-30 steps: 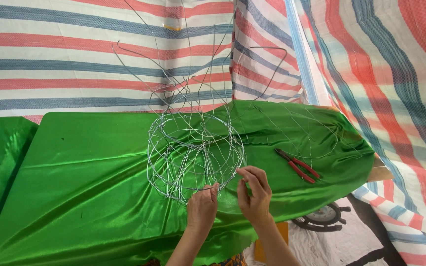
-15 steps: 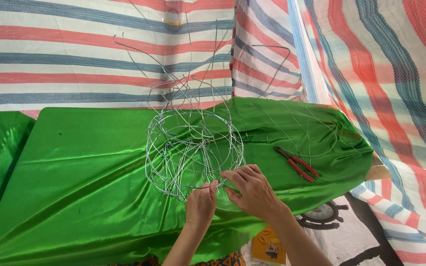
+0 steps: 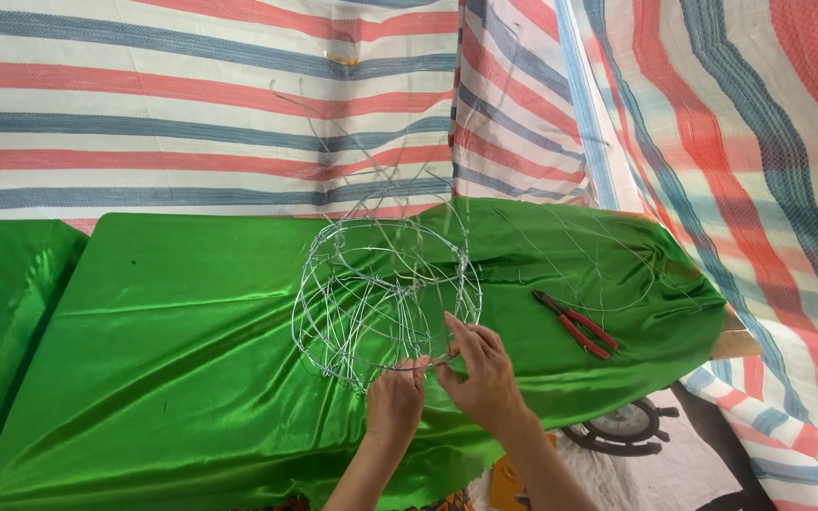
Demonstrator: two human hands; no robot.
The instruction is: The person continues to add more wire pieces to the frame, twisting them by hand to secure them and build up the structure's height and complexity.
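1. Wire frame (image 3: 385,293), a rounded cage of thin silvery wire, stands on the desk (image 3: 172,360) straight ahead of both hands, with its near lower rim right at the fingertips.
2. Left hand (image 3: 397,399) comes up from below and its grip is closed narrow on the bottom rim of the wire frame; the fingers curl around a strand there.
3. Right hand (image 3: 482,374) sits just to the right of the left one, touching the same rim; thumb and forefinger are pinched tight on a strand, fingers pointing left toward the other hand.
4. Both hands are equally near; the frame rises away from the grip and up, with loose wire ends (image 3: 333,132) sticking out of its far top.
5. Red-handled pliers (image 3: 577,324) lie flat on the desk to the right of the right hand, apart from it, with the handles pointing away to the right.
6. Shiny green cloth covers the desk, wrinkled; more loose wire (image 3: 608,255) lies beyond the pliers.
7. Striped tarpaulin (image 3: 191,104) in red, blue and white hangs behind and to the right, close around the desk.
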